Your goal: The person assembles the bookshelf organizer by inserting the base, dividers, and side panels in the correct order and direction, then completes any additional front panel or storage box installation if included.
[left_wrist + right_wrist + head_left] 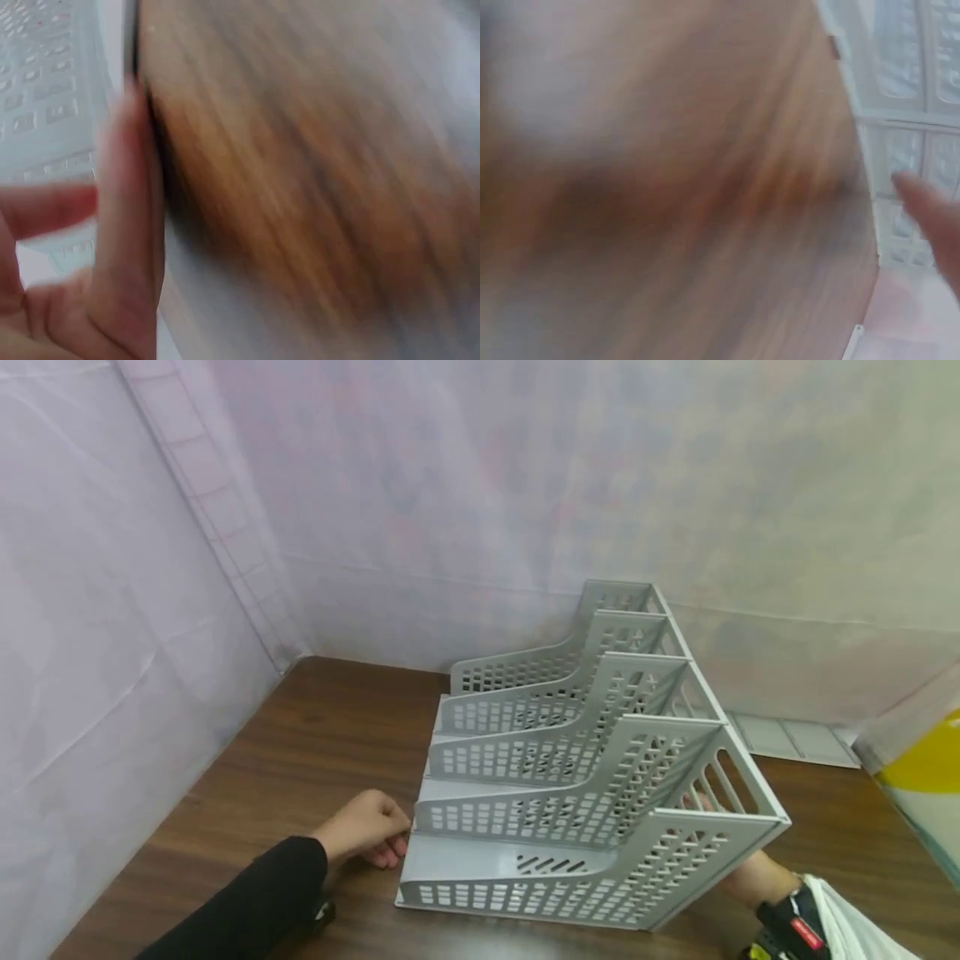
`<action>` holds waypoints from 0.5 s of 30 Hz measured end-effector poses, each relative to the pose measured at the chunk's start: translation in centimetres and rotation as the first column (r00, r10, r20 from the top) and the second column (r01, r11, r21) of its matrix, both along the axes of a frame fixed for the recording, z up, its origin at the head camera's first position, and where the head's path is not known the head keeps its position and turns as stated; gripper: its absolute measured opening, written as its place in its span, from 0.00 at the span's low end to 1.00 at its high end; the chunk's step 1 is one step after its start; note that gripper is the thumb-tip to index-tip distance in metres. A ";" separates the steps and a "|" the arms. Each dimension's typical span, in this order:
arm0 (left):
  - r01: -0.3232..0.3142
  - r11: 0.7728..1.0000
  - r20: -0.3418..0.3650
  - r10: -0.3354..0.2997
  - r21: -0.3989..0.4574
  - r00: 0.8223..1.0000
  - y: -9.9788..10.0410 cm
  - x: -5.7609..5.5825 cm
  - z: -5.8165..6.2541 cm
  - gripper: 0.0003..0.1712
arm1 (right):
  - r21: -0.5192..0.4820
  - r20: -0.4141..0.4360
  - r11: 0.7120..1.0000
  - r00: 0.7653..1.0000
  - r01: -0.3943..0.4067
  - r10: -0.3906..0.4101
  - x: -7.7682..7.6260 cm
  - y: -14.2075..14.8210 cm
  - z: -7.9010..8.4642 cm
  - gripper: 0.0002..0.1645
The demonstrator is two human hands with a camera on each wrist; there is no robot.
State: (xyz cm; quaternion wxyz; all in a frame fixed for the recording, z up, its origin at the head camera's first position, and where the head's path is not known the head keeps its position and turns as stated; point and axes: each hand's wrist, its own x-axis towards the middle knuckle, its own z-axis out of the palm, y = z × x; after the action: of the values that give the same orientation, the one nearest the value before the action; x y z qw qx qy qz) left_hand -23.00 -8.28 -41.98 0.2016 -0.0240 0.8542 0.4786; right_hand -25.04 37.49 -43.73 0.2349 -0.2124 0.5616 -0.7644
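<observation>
A grey plastic file rack (517, 797) with perforated dividers and several upright slots stands on the wooden table (247, 793). My left hand (367, 829) is at the left edge of its base, fingers bent. The left wrist view has a finger (131, 225) along that edge and another digit bent over the base, the two on either side of the rim. My right hand (742, 872) is behind the rack's tall right side, mostly hidden, part of it showing through the slotted panel. In the right wrist view one blurred digit (934, 221) points at the slotted panel.
A flat grey panel (795, 739) lies behind the rack at the right. White sheeting (480, 510) hangs behind and to the left of the table. A yellow and white object (922, 760) is at the right edge.
</observation>
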 end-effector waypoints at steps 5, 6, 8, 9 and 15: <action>-0.083 0.990 -0.068 0.091 0.110 0.994 1.0 -0.9 0.4 0.19 | 0.184 -0.354 0.952 0.920 0.244 -0.167 0.4 -1.6 2.0 0.25; -0.085 0.989 -0.077 0.095 0.118 0.992 1.3 -1.0 0.5 0.20 | 0.199 -0.472 0.935 0.865 0.293 -0.170 0.2 -1.7 1.8 0.26; -0.089 0.990 -0.099 0.100 0.113 0.990 1.8 -1.2 0.6 0.21 | 0.207 -0.587 0.927 0.798 0.313 -0.138 -0.4 -1.5 1.2 0.31; -0.097 0.990 -0.112 0.109 0.107 0.988 2.0 -1.3 0.6 0.20 | 0.208 -0.607 0.937 0.788 0.282 -0.102 -0.9 -1.2 0.9 0.32; -0.142 0.987 -0.137 0.151 0.073 0.979 2.2 -1.6 0.4 0.18 | 0.033 -0.256 0.996 0.962 -0.084 0.090 -3.2 0.3 -0.3 0.33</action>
State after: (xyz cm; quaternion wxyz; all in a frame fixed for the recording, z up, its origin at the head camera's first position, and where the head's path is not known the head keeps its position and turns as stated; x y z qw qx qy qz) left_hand -24.58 -6.12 -41.54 0.1049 -0.0465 0.8468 0.5193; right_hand -28.27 37.75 -44.01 0.1955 -0.3318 0.5857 -0.7132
